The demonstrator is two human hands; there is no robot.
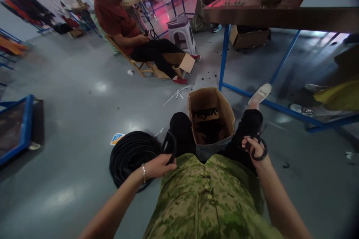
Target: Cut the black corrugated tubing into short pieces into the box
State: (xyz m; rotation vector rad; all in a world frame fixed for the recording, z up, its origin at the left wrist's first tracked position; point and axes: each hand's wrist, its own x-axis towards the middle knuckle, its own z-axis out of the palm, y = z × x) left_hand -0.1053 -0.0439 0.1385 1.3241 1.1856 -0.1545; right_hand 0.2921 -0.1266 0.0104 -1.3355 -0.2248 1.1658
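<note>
My left hand (160, 165) is closed round a length of black tubing (170, 145) that leads from a large black coil (131, 155) lying on the floor at my left. My right hand (254, 146) is closed on black-handled scissors (259, 148), fingers through the loops, resting by my right knee. Between my knees stands an open cardboard box (211, 101) with several short black pieces in its bottom.
A blue-legged table (280, 16) stands at the right front. Another person sits on a wooden chair (140, 65) at the back, handling black tubing. A plastic stool (182, 33), another cardboard box (249, 39) and a blue frame (25, 123) at the left stand on the grey floor.
</note>
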